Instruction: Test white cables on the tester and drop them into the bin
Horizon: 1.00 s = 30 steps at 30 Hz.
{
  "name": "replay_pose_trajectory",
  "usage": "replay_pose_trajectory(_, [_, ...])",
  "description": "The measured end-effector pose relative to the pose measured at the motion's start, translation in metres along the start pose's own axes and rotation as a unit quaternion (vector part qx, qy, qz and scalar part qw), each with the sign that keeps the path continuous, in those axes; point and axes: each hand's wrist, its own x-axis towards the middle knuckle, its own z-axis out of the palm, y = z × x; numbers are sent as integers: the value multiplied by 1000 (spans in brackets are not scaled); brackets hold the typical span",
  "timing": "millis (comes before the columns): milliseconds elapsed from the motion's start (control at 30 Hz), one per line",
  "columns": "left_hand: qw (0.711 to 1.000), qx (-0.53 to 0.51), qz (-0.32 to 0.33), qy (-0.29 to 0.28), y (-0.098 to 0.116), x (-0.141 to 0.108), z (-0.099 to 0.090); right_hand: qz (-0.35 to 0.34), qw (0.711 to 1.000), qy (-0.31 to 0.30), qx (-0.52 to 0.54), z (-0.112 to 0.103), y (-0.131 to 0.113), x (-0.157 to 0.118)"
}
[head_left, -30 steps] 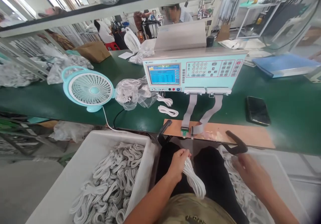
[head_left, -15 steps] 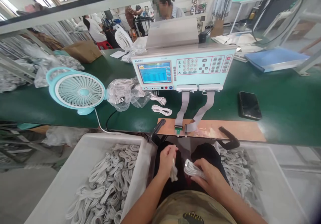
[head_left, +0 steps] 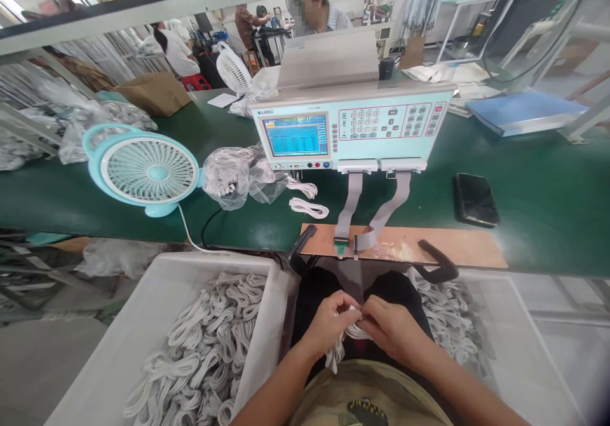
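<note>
My two hands meet over my lap, in front of the bench edge. My left hand (head_left: 328, 324) is closed, and loops of white cable (head_left: 335, 355) hang below its fingers. My right hand (head_left: 389, 329) is closed on a coiled white cable (head_left: 356, 331), whose loops show between the hands. The fingertips of both hands pinch together near its end, and they hide the connectors. Just beyond the hands, two grey ribbon cables (head_left: 380, 219) run from a tester with a screen (head_left: 352, 127) down to small connectors at the board's edge.
A white bin (head_left: 164, 267) of coiled cables stands to my left, another bin (head_left: 524, 324) to my right. Black clamps (head_left: 438, 264) hold a copper-coloured board (head_left: 452, 241) at the edge. A fan (head_left: 143, 171), bagged cables (head_left: 229, 175) and a phone (head_left: 476, 198) lie on the bench.
My hands have come together: the right has brought its coiled cable leftward to the left hand, and the left fingers now touch it. The view has shifted slightly.
</note>
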Motion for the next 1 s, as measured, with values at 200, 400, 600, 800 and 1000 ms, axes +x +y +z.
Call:
replay_pose_trajectory(200, [995, 11, 25, 100, 2, 3, 8, 12, 994, 104, -20, 9, 8, 9])
replay_pose_trajectory(400, [988, -110, 16, 103, 9, 21, 8, 145, 943, 219, 203, 19, 22, 38])
replay_pose_trajectory(600, [972, -231, -37, 33, 18, 31, -6, 224, 862, 213, 402, 18, 26, 62])
replay_pose_trajectory(800, [970, -208, -24, 127, 11, 43, -9, 231, 846, 221, 426, 21, 26, 66])
replay_pose_trajectory(1000, [989, -35, 57, 131, 10, 49, -16, 266, 795, 217, 500, 15, 18, 70])
